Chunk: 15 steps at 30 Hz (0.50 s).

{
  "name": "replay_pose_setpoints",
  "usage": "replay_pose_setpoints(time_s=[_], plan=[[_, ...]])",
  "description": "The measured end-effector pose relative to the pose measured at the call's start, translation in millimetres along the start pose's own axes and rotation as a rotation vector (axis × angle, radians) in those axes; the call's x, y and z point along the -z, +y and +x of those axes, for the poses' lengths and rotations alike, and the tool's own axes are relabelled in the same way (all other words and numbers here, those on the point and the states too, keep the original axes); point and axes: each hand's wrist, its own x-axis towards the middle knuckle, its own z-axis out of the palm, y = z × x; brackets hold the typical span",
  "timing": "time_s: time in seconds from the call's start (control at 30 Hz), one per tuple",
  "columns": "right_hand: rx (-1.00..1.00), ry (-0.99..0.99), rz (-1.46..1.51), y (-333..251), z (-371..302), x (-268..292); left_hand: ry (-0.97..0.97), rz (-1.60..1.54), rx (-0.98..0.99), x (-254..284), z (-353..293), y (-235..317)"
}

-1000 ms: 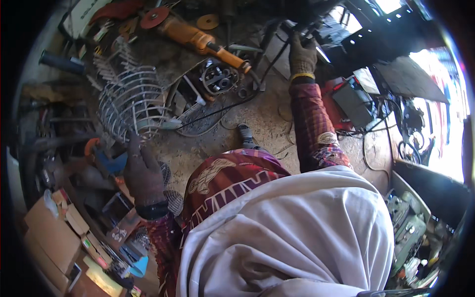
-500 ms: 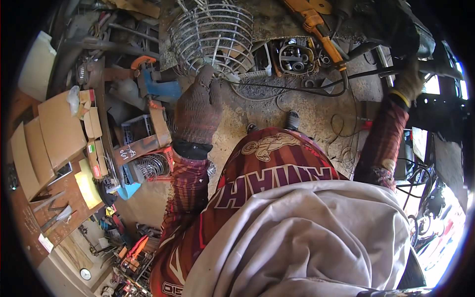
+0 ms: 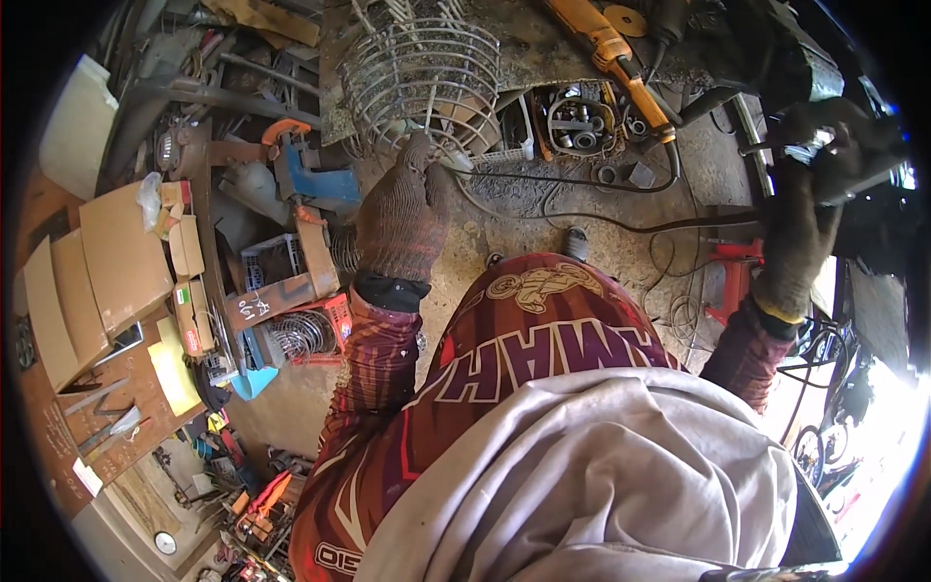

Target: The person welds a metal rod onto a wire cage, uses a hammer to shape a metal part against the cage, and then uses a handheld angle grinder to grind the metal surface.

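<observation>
A round cage of bent metal rods (image 3: 425, 73) lies on the dark workbench (image 3: 543, 53) at the top. My left hand (image 3: 402, 209), in a brown knitted glove, is closed at the cage's near rim, with the fingertips at the lowest rods. Off to the right, my gloved right hand (image 3: 803, 223) is raised, its fingers curled beside a dark metal piece with a shiny part (image 3: 824, 141). What it grips there is too dark to make out. A black cable (image 3: 679, 225) runs from the cage's side toward that hand.
An orange angle grinder (image 3: 616, 60) lies on the bench right of the cage. Below the bench edge stands a bin of metal fittings (image 3: 580, 126). On the left are a blue-and-orange clamp-like tool (image 3: 315, 177) and cardboard boxes (image 3: 121, 257). Loose cable coils (image 3: 684, 315) lie on the floor.
My right hand has turned upward and come nearer, and the dark piece beside it has shifted. The black cable now hangs lower. My left hand stays at the cage, slightly further right in view.
</observation>
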Motion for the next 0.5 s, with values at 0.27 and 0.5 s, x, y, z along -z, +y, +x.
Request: replay_pose_setpoints(time_s=[0.27, 0.5], plan=[[0.140, -0.305, -0.037, 5, -46, -36, 0.068, 0.022, -0.078, -2, -1, 7], [-0.141, -0.503, -0.036, 33, -64, -69, 0.067, 0.001, -0.041, -5, -3, 9]])
